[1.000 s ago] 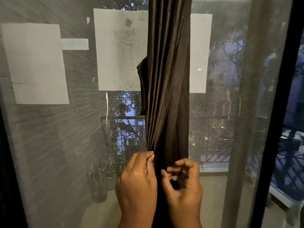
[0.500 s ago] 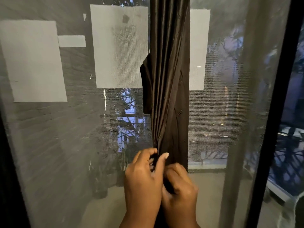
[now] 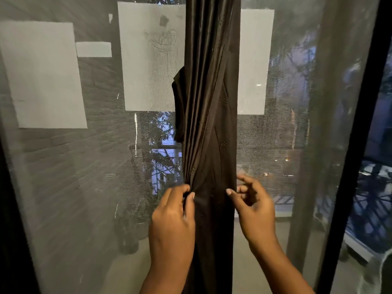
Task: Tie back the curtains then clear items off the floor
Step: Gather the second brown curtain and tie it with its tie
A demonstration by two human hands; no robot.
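- The dark curtain (image 3: 210,115) hangs gathered into a twisted column at the middle of the view, in front of a mesh screen (image 3: 63,187).
- The left hand (image 3: 172,221) pinches a bunch of folds at the curtain's left edge; this grip is clenched on the cloth.
- The right hand (image 3: 253,205) sits at the curtain's right edge, fingers loosely curled, thumb tip touching the fabric; whether it actually grasps any cloth I cannot tell.
- Risk, as I judge it: with only one firm pinch, the smooth folds could slip and the twist unwind before any tie holds.
- White paper sheets (image 3: 42,75) show behind the mesh.
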